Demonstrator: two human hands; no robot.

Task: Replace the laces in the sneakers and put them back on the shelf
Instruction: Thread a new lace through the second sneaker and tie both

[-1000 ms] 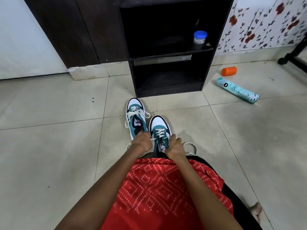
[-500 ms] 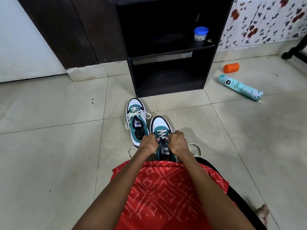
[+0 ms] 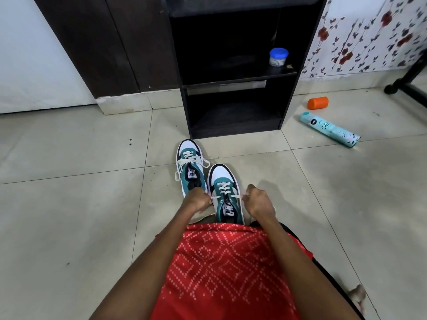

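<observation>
Lying at the frame's centre, the near sneaker [image 3: 227, 205] is being flanked by both hands: one end of the lace [image 3: 223, 188] is being pinched by the left hand [image 3: 196, 200], the other by the right hand [image 3: 257, 200], and both are being held out sideways, across the sneaker's long axis, which is pointing up-frame toward the shelf [image 3: 240, 76]. Neither hand is nearer. The far sneaker [image 3: 190, 168] is lying just up-left.

Off beyond the right hand [image 3: 257, 202], a can [image 3: 330, 130] lies near an orange cap [image 3: 318, 103]; a jar [image 3: 278, 57] stands farther ahead.
</observation>
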